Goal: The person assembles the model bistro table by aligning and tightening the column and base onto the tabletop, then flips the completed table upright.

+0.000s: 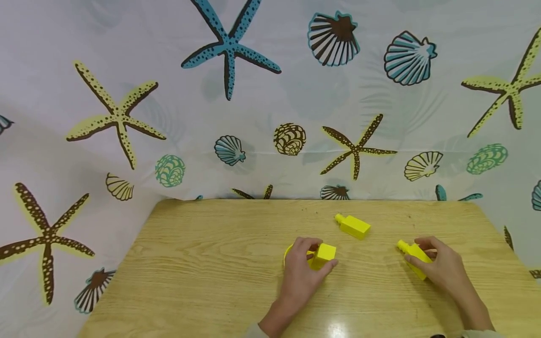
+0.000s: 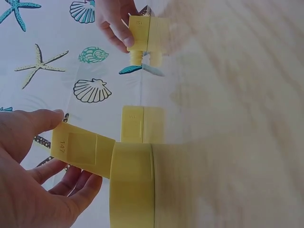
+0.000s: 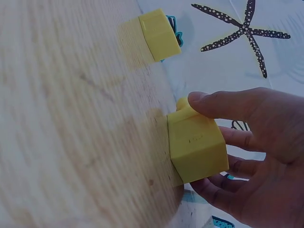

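My left hand [image 1: 297, 272] pinches a yellow block [image 1: 327, 253] between thumb and fingers. In the left wrist view this block [image 2: 80, 147] is tilted, its far end meeting a round yellow piece [image 2: 132, 185]; whether that end is inside cannot be told. The head view shows only a curved edge of the round piece [image 1: 286, 256], mostly hidden by the left hand. To the right, my right hand [image 1: 444, 265] grips a yellow bottle-shaped piece [image 1: 417, 259] that lies on the table, its narrow neck pointing away. The right wrist view shows thumb and fingers around this piece [image 3: 197, 142].
Another yellow bottle-shaped piece [image 1: 355, 226] lies on its side farther back, between the hands. The wooden table [image 1: 203, 272] ends at a white cloth [image 1: 262, 108] printed with starfish and shells, which rises behind it and at both sides.
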Tool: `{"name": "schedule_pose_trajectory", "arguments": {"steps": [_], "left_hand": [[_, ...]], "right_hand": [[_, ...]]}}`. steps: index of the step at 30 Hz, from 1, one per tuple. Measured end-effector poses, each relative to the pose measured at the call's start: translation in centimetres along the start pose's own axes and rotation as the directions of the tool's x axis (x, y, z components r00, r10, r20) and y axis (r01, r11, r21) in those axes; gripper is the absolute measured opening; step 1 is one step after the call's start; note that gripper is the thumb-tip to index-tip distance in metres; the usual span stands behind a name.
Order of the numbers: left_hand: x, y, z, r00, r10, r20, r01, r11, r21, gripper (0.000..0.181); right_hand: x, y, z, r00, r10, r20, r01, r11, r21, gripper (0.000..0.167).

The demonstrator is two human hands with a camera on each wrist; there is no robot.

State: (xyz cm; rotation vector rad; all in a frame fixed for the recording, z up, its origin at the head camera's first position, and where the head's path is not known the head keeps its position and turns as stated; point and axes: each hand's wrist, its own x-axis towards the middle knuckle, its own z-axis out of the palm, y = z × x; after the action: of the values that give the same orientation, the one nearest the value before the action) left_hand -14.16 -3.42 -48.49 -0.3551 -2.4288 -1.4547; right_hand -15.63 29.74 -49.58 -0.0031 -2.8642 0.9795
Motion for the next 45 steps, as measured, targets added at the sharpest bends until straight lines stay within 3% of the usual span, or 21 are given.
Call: {"name": "schedule_pose_trajectory", "arguments": {"steps": [10,19,25,30,33,38,41,45], "left_hand": [[0.3,-0.7,-1.2,0.996,0.022,0.084,-0.017,0.998,-0.067,0.043],[0.1,-1.2,-3.1,0.978,0.021,0.209,0.002,0.994,-0.109,0.041],[0.5,-1.2,-4.3,0.946,-0.007,0.323,0.062,0.985,-0.159,0.040],[0.9,-1.6,-5.0,0.916,-0.044,0.398,0.130,0.973,-0.190,0.040],[0.9,-1.9,-4.9,0.924,-0.037,0.380,0.108,0.980,-0.167,0.035],[0.8,-1.6,-4.3,0.964,-0.061,0.258,0.079,0.995,-0.061,0.034],[0.7,-1.4,-4.2,0.973,-0.090,0.213,0.099,0.995,-0.031,0.034],[0.6,-1.3,-4.5,0.977,-0.078,0.200,0.085,0.996,-0.026,0.034]], "right_hand": [[0.2,0.2,-0.3,0.999,0.045,0.029,-0.045,0.999,-0.001,0.056],[0.0,-1.1,-0.3,0.999,0.015,0.034,-0.016,0.999,0.047,0.053],[-0.1,-2.3,-0.2,0.999,-0.038,0.024,0.034,0.989,0.142,0.053],[0.0,-3.1,-0.2,0.999,-0.027,0.024,0.020,0.969,0.247,0.058],[0.1,-3.5,-0.1,1.000,-0.020,-0.007,0.021,0.962,0.273,0.058],[0.1,-4.3,0.3,0.997,-0.042,-0.066,0.061,0.948,0.313,0.053],[0.1,-4.5,0.5,0.995,-0.056,-0.085,0.080,0.944,0.321,0.051],[0.1,-4.8,0.8,0.991,-0.069,-0.112,0.103,0.936,0.338,0.048]]}}
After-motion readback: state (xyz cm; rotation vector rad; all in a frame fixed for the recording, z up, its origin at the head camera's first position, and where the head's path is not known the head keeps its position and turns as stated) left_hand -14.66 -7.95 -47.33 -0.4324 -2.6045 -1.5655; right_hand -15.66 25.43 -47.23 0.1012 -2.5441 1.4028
